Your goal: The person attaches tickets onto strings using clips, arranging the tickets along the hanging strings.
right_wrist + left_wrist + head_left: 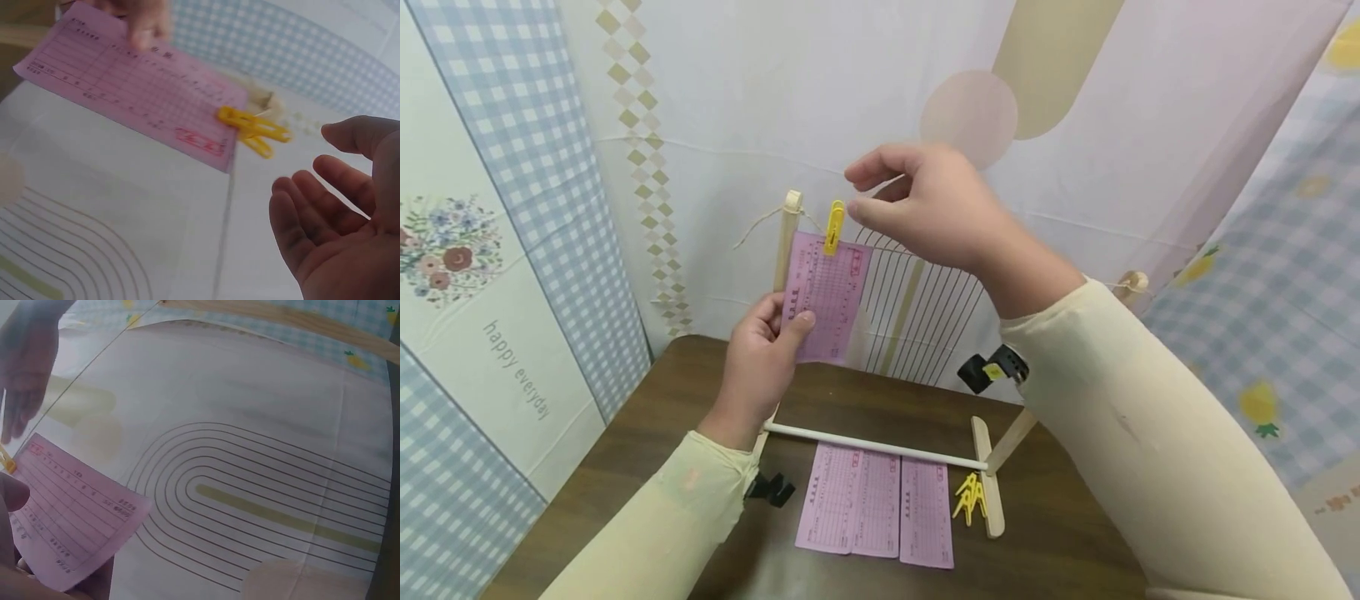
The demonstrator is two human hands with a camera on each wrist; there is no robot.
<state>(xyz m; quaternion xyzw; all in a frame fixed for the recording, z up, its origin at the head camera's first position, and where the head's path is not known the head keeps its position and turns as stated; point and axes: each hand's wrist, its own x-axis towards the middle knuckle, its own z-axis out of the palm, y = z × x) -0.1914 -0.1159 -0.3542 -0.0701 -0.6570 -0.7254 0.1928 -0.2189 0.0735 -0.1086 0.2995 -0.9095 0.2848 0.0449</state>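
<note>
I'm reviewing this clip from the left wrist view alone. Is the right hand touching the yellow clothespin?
Observer: No. The right wrist view shows a gap between the right hand and the yellow clothespin.

Operator: What lies below, out of my sight?

Observer: In the head view, three pink slips lie side by side on the table.

Operator: Any spare fasteners?

Observer: Yes, a small pile of loose yellow clothespins beside the wooden foot; too bunched to count surely.
</note>
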